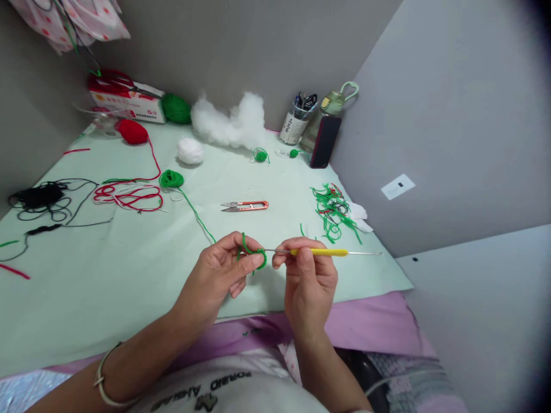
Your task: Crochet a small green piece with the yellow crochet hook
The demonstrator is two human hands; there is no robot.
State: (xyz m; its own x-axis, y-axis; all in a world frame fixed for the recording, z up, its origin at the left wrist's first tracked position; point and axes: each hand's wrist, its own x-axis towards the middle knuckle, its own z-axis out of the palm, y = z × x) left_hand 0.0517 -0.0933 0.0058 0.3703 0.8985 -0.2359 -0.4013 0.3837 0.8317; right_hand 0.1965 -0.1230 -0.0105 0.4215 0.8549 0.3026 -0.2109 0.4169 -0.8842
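Observation:
My left hand [226, 267] pinches a small loop of green yarn [252, 252] between thumb and fingers, just above the near edge of the pale green table [107, 275]. The yarn strand runs back and left to a green yarn ball [171, 179]. My right hand [307, 275] grips a crochet hook with a yellow handle [321, 252], held level, its metal tip reaching into the green loop. Both hands are closed and nearly touching.
Orange thread snips [244, 205] lie beyond my hands. Green yarn scraps [333, 212] pile at the right. Red yarn [129, 195], black yarn [41, 198], a white ball [190, 150] and white stuffing [230, 123] sit farther back. A pen cup [295, 123], bottle [331, 106] and phone [325, 141] stand by the wall.

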